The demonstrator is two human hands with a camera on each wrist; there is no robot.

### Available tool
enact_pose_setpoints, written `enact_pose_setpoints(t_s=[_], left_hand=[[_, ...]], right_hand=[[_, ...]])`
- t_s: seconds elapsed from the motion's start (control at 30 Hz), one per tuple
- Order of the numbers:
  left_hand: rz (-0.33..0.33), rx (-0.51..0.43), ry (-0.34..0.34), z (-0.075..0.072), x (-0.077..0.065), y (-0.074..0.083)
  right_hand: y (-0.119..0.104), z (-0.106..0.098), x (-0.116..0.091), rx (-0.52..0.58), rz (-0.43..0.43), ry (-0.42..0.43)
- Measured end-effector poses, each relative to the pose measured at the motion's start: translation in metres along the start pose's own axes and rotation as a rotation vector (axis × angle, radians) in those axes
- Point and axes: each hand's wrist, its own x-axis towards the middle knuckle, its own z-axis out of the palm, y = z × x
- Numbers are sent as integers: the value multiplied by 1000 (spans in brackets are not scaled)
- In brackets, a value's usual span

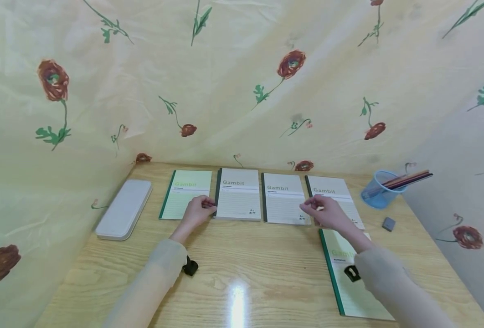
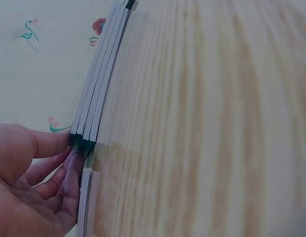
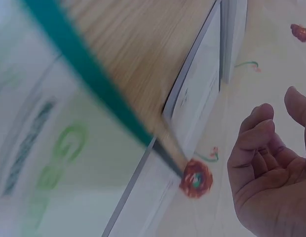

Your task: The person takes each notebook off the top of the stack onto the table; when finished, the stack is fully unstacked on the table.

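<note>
**Corner pinched on one side, nothing grasped on the other**

Pinches with the left hand [image 1: 198,208] the near-left corner of the second notebook stack [image 1: 238,196], thumb and fingers curled against the spine end, likely for purchase on several layers at once. Hovers with the right hand [image 1: 324,212] by the near edges of the third notebook [image 1: 285,205] and the fourth notebook [image 1: 334,186], fingers loosely bent, thumb apart, holding nothing.

Has the first notebook [image 1: 184,193] just beside the stack, toward the far left corner of the bench [image 1: 242,255]. Shows all four spines to the left along the far edge, probably for an even, readable row.

Has a green-spined notebook [image 1: 348,296] nearer, toward the right edge, partly hidden by the right forearm. Has a blue cup [image 1: 375,193] of pencils [image 1: 408,180] near the far right corner, close to a gray eraser [image 1: 388,223], and a white case [image 1: 124,209] along the left edge, presumably for arm room between.
</note>
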Motion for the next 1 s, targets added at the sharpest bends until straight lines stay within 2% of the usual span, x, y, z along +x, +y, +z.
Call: enact_pose_setpoints(t_s=[0.2,0.43,0.67,1.0], left_hand=[[13,0,-1,1,1,0],[26,5,1,1,1,-2],[29,2,-2,-1,0,-1],[23,-2,-1,0,2,-4]], right_hand=[[-14,29,36,46,0,-47],[-30,62,60,52,4,-111],[-41,85,72,39,7,-106],[-56,103,74,-22,4,-71]])
